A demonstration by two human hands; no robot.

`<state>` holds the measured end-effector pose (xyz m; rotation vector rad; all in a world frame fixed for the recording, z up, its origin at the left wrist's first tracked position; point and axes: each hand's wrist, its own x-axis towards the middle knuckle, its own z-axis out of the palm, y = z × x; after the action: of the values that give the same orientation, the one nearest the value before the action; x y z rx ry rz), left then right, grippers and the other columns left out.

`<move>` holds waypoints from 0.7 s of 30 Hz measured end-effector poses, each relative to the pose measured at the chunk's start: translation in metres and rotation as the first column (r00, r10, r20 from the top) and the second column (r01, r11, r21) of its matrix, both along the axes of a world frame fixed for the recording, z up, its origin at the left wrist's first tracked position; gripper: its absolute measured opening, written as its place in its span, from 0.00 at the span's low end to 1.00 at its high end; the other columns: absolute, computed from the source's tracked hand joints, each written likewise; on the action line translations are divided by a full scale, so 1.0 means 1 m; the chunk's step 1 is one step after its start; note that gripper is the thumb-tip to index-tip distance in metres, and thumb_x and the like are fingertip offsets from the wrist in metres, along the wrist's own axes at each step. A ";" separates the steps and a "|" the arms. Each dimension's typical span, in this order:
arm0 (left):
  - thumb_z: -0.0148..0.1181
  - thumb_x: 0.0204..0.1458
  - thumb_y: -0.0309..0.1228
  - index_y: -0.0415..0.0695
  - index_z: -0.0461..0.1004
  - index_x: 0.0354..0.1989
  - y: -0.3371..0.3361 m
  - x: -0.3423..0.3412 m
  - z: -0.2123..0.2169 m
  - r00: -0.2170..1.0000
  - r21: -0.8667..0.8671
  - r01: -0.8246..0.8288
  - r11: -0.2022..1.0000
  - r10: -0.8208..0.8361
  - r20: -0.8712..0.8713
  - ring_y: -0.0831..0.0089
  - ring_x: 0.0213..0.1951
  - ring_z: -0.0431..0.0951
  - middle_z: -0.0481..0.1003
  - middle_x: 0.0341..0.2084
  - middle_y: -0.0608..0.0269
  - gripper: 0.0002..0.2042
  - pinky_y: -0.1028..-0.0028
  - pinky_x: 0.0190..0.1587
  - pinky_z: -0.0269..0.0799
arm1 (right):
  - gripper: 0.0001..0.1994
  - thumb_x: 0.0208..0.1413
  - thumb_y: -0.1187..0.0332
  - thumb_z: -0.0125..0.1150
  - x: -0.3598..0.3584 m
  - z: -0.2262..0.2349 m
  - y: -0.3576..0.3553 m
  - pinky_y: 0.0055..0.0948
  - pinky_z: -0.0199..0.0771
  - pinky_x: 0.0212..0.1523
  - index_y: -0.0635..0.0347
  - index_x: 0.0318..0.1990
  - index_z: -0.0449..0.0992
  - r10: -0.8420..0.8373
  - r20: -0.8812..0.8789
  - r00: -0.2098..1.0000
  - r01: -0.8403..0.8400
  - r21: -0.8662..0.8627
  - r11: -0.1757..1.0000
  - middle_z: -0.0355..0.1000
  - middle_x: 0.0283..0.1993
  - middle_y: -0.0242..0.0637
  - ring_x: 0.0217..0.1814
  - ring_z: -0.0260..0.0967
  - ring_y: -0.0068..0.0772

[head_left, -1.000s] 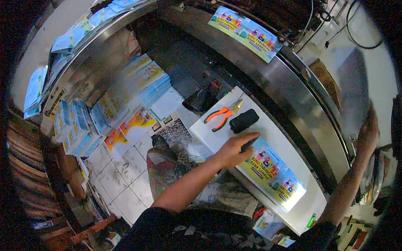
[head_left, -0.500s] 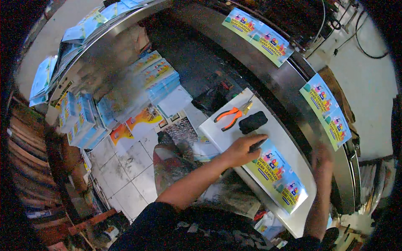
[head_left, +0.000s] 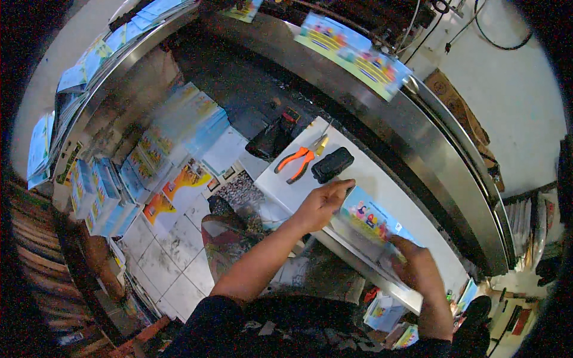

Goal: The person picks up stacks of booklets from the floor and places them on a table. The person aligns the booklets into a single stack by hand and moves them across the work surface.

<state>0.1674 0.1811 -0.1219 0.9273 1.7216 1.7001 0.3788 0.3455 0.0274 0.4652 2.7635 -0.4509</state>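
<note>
On the white worktop (head_left: 271, 179) lies a light-blue and yellow-green printed sheet (head_left: 373, 218) with cartoon figures. My left hand (head_left: 325, 206) is closed at the sheet's upper left corner, and its curled fingers hide what they grip. At the sheet's lower right end is my right hand (head_left: 415, 265), fingers bent onto it. That hand is smeared by motion, as is the sheet's near side. Beyond my left hand are a black oblong case-like object (head_left: 332, 164) and orange-handled pliers (head_left: 302, 160) with their handles apart.
A curved steel band (head_left: 412, 119) runs beyond the worktop, carrying a blurred printed sheet (head_left: 352, 53) and another sheet (head_left: 242, 10). Stacks of printed booklets (head_left: 98, 197) stand at the left on the tiled floor (head_left: 167, 262). More sheets (head_left: 89, 62) line the upper left rim.
My right hand has come in from the steel band onto the sheet. My left hand has shifted to its corner. Sheets on the band sit farther left, and the whole view has swung somewhat.
</note>
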 end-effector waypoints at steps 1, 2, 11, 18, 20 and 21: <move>0.55 0.59 0.33 0.41 0.67 0.60 0.001 -0.002 -0.010 1.000 0.061 0.016 0.998 -0.017 0.006 0.67 0.50 0.73 0.73 0.51 0.54 0.21 0.70 0.54 0.67 | 0.18 0.50 0.68 0.62 -0.002 0.013 0.010 0.45 0.69 0.56 0.54 0.51 0.75 -0.089 0.173 0.981 0.104 -0.077 0.992 0.74 0.51 0.45 0.53 0.71 0.48; 0.56 0.58 0.34 0.40 0.67 0.60 -0.002 -0.002 -0.010 1.000 0.081 0.014 0.997 -0.015 0.006 0.66 0.52 0.72 0.72 0.53 0.53 0.21 0.69 0.56 0.66 | 0.12 0.54 0.67 0.56 0.002 0.015 0.030 0.52 0.76 0.38 0.54 0.46 0.76 0.099 -0.132 0.986 -0.091 0.063 0.994 0.76 0.36 0.50 0.34 0.74 0.58; 0.60 0.52 0.31 0.41 0.63 0.62 -0.007 -0.001 0.004 0.958 -0.061 0.000 0.998 -0.018 -0.285 0.56 0.62 0.67 0.67 0.59 0.49 0.28 0.66 0.63 0.61 | 0.21 0.62 0.70 0.47 -0.096 0.114 0.186 0.37 0.74 0.52 0.47 0.63 0.66 0.072 -0.792 0.607 0.452 0.418 0.788 0.70 0.59 0.42 0.54 0.74 0.41; 0.57 0.52 0.28 0.46 0.62 0.64 0.006 0.003 0.008 0.920 -0.073 0.086 0.994 -0.107 -0.377 0.55 0.66 0.60 0.62 0.63 0.50 0.28 0.64 0.67 0.55 | 0.22 0.56 0.72 0.55 -0.138 0.009 0.197 0.42 0.71 0.55 0.46 0.59 0.70 -0.162 -0.400 0.902 0.379 0.553 0.742 0.73 0.55 0.43 0.55 0.72 0.48; 0.55 0.52 0.28 0.46 0.62 0.64 0.008 0.001 0.009 0.896 -0.081 0.095 0.992 -0.121 -0.428 0.54 0.65 0.61 0.61 0.63 0.49 0.28 0.64 0.66 0.56 | 0.22 0.56 0.71 0.57 -0.124 -0.009 0.182 0.42 0.70 0.57 0.48 0.59 0.70 0.174 -0.510 0.843 0.168 0.556 0.814 0.69 0.58 0.46 0.57 0.69 0.50; 0.54 0.52 0.28 0.46 0.62 0.64 0.006 0.000 0.008 0.872 -0.092 0.087 0.992 -0.121 -0.474 0.53 0.64 0.61 0.61 0.63 0.47 0.27 0.64 0.65 0.57 | 0.23 0.55 0.70 0.58 -0.112 -0.011 0.164 0.43 0.69 0.57 0.50 0.60 0.68 0.151 -0.527 0.836 0.186 0.532 0.826 0.67 0.60 0.47 0.59 0.68 0.50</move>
<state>0.1677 0.1875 -0.1136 1.4765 1.9766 1.4055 0.2671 0.5096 0.0168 0.5607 3.4565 0.3314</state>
